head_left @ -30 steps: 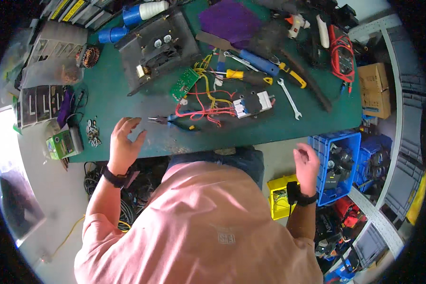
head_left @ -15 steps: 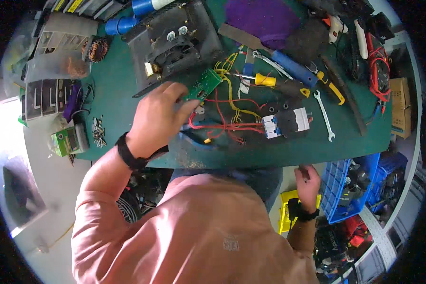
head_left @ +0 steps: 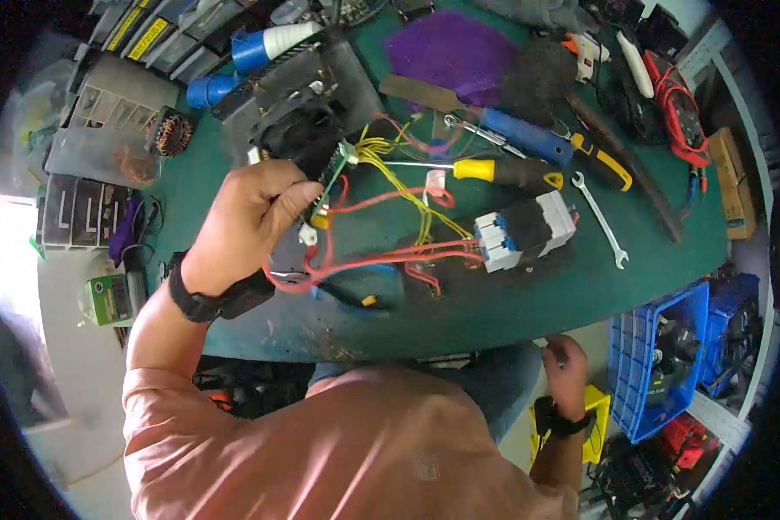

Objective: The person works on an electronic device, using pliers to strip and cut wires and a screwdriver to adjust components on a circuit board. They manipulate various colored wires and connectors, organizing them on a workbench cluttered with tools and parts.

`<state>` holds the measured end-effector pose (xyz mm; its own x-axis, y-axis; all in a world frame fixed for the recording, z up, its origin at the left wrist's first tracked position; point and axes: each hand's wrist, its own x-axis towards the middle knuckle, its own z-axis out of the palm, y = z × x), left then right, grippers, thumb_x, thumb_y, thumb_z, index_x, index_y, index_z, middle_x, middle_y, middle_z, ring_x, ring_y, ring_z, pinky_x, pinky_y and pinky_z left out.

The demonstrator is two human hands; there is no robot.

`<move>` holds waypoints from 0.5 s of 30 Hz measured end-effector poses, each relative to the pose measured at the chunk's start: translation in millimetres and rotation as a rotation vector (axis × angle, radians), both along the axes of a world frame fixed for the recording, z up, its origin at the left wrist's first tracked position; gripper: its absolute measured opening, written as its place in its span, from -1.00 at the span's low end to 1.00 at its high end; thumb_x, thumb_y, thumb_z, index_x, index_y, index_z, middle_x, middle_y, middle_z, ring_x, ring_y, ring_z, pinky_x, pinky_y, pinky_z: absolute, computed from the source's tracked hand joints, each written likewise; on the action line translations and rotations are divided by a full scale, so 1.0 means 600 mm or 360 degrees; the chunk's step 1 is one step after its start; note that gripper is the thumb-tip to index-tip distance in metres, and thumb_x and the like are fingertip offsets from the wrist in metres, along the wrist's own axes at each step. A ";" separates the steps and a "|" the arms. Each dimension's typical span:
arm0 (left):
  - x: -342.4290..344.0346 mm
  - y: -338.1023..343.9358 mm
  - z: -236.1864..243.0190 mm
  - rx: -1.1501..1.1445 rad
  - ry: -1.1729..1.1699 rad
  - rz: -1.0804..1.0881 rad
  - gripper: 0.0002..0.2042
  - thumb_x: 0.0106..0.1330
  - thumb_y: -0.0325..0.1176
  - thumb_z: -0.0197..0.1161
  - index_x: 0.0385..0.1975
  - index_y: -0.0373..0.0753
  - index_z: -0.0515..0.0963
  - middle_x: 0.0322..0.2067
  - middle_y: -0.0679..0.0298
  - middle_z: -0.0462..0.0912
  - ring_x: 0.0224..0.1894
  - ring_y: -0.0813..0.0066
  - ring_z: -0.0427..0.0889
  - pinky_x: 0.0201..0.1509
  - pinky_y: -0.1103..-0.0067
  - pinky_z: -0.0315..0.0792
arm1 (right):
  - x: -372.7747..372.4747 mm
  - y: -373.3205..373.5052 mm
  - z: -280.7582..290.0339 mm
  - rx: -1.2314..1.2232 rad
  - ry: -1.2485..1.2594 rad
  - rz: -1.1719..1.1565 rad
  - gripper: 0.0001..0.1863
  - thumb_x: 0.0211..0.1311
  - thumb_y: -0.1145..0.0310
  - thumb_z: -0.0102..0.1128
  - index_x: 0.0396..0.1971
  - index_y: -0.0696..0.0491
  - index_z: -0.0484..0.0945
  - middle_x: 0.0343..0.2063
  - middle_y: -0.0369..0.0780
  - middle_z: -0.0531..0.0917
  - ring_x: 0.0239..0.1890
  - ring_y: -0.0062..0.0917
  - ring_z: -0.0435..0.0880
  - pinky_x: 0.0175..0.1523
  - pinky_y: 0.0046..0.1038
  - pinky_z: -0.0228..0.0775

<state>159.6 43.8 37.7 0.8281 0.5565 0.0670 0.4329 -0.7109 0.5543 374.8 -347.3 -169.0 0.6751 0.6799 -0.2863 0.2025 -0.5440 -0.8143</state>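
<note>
My left hand (head_left: 253,208) pinches a green circuit board (head_left: 334,173) between thumb and fingers, its edge turned up toward me. Yellow wires (head_left: 396,173) spread from the far end of the board, and red wires (head_left: 390,258) run below it to a white breaker block (head_left: 523,232) with a dark middle. Behind the hand lies a black housing (head_left: 290,130), partly covered by it. My right hand (head_left: 565,373) hangs below the table's edge by my thigh, holding nothing, with loosely curled fingers apart from the thumb.
A yellow-handled screwdriver (head_left: 475,170), a blue-handled tool (head_left: 526,136) and a wrench (head_left: 600,220) lie on the green table (head_left: 459,316). A purple cloth (head_left: 451,56) is at the back. Left stand parts boxes (head_left: 104,160); a blue crate (head_left: 659,360) sits low right.
My left hand has tilted the circuit board from nearly flat to edge-up and moved slightly left, dragging the red and yellow wires. My right hand still hangs down. The whole view has shifted.
</note>
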 end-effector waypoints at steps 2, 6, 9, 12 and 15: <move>-0.015 -0.017 0.015 -0.0046 -0.0109 -0.0079 -0.72 0.35 -0.35 0.18 -0.58 -0.37 0.42 -0.64 0.14 0.36 -0.56 0.25 0.34 -0.44 0.42 0.22 | -0.020 -0.007 -0.009 0.0000 0.0013 0.0029 -0.76 0.09 0.46 0.32 -0.22 0.20 0.59 -0.31 -0.11 0.66 -0.37 -0.42 0.64 -0.23 -0.44 0.48; -0.029 -0.032 0.016 0.0499 -0.0292 -0.0139 -0.73 0.31 -0.36 0.19 -0.59 -0.38 0.41 -0.63 0.06 0.37 -0.54 0.03 0.37 -0.45 0.35 0.25 | -0.061 -0.007 -0.001 0.0044 -0.0124 0.0147 -0.76 0.05 0.46 0.32 -0.24 0.18 0.60 -0.28 -0.07 0.66 -0.35 -0.30 0.66 -0.23 -0.41 0.49; -0.024 -0.046 0.043 0.0629 -0.0362 -0.0223 -0.74 0.30 -0.37 0.20 -0.58 -0.39 0.42 -0.62 0.03 0.38 -0.53 0.02 0.39 -0.43 0.32 0.26 | -0.091 0.006 0.053 0.0052 -0.0224 0.0210 -0.75 0.04 0.46 0.34 -0.24 0.15 0.61 -0.28 -0.07 0.66 -0.30 -0.23 0.66 -0.19 -0.37 0.51; -0.016 -0.047 0.063 0.0568 -0.0334 -0.0277 -0.71 0.32 -0.34 0.18 -0.57 -0.42 0.41 -0.62 0.00 0.38 -0.54 0.04 0.36 -0.44 0.34 0.26 | -0.122 0.020 0.115 0.0107 -0.0251 0.0182 -0.75 0.04 0.43 0.35 -0.24 0.12 0.61 -0.32 -0.08 0.66 -0.27 -0.22 0.67 -0.16 -0.36 0.52; -0.007 -0.048 0.079 0.0324 -0.0300 -0.0229 -0.67 0.35 -0.30 0.13 -0.56 -0.45 0.41 -0.65 0.00 0.36 -0.60 0.20 0.30 -0.45 0.38 0.27 | -0.148 0.032 0.143 0.0262 -0.0481 0.0312 -0.76 0.04 0.42 0.35 -0.25 0.11 0.62 -0.33 -0.09 0.66 -0.28 -0.22 0.66 -0.17 -0.35 0.51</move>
